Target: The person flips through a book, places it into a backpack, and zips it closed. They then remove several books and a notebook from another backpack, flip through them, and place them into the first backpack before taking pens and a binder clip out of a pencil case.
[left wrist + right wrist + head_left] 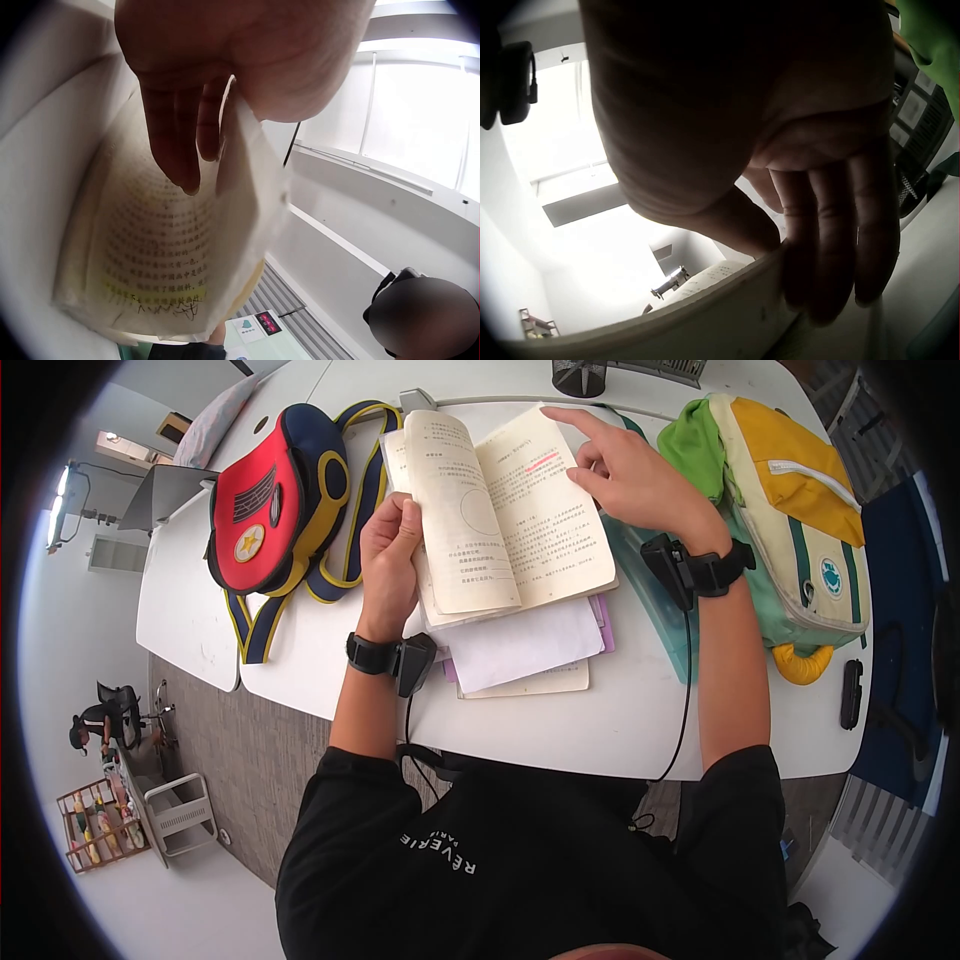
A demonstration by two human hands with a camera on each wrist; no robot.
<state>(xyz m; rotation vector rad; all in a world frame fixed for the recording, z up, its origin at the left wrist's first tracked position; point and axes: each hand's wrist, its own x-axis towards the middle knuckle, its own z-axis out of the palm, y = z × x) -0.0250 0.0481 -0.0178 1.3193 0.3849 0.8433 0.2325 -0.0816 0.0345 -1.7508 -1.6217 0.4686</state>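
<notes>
An open book [550, 525] with printed pages is raised over the table, a pink-marked line on its right page. My left hand [388, 555] grips its left side, thumb over the front. In the left wrist view, the left hand's fingers [172, 150] lie against a printed page with yellow-highlighted text. My right hand [640, 475] is at the book's upper right edge, index finger stretched to the top corner and thumb at the page edge. In the right wrist view its other fingers [832, 240] reach down outside the book's edge. Papers [530, 650] and another booklet lie beneath.
A red and navy backpack [265, 500] lies on the left of the white table [330, 670]. To the right sits a cream, green and yellow backpack [790, 540], a teal item [660, 600] beside it. A black case [851, 695] lies near the right edge.
</notes>
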